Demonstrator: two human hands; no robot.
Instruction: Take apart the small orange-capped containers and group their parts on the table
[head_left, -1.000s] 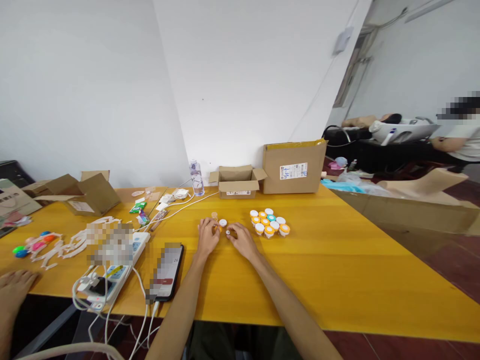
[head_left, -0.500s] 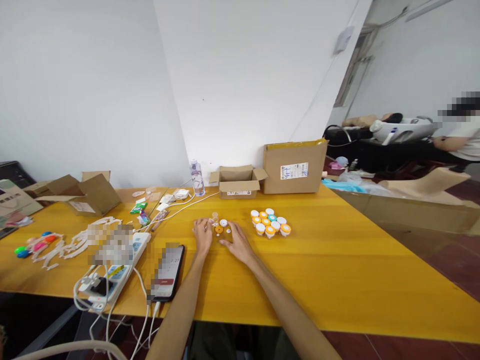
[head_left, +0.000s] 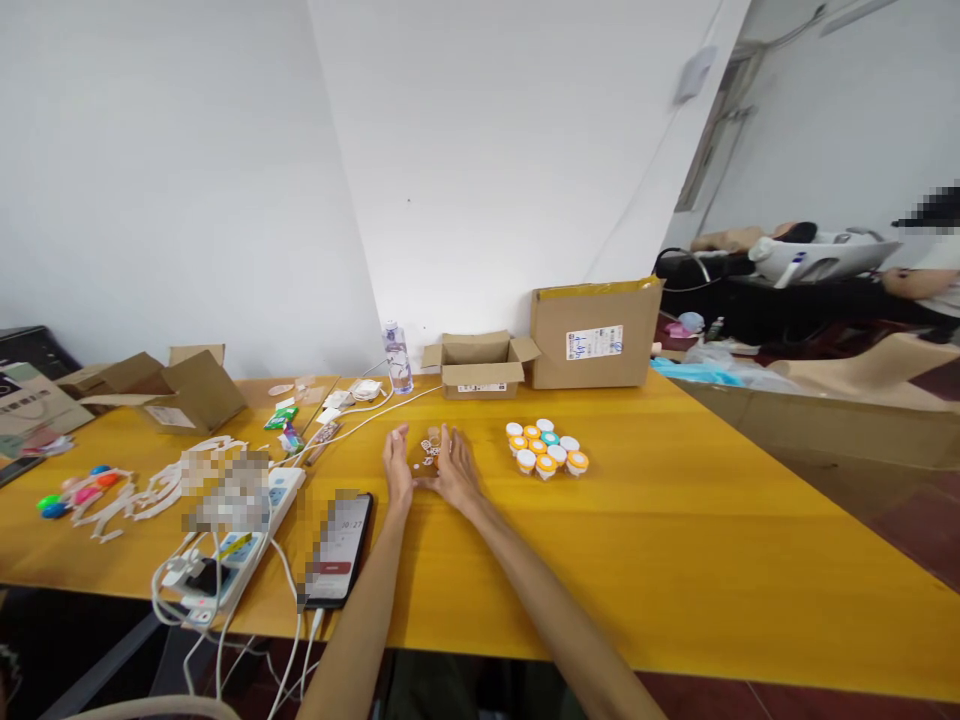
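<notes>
Over the wooden table [head_left: 675,560], my left hand [head_left: 397,468] stands on its edge with the fingers stretched out. My right hand [head_left: 457,472] faces it from the other side, fingers straight and thumb pointing left. Between the palms lies a small cluster of white toothed pieces [head_left: 429,452], like little gear wheels. A small clear cup-like piece [head_left: 433,434] sits just behind them. Part of the cluster is hidden by my right hand. Neither hand grips anything.
Several small capped containers [head_left: 546,448], with white, orange and teal tops, stand to the right. An open carton [head_left: 481,378], a taped box [head_left: 600,340] and a bottle [head_left: 398,358] line the back. A phone [head_left: 341,550] and a power strip [head_left: 247,540] with cables lie left.
My right hand has moved left, closer to my left hand. The small parts have been drawn closer together between the palms. My left hand's fingers have straightened from a bent pose.
</notes>
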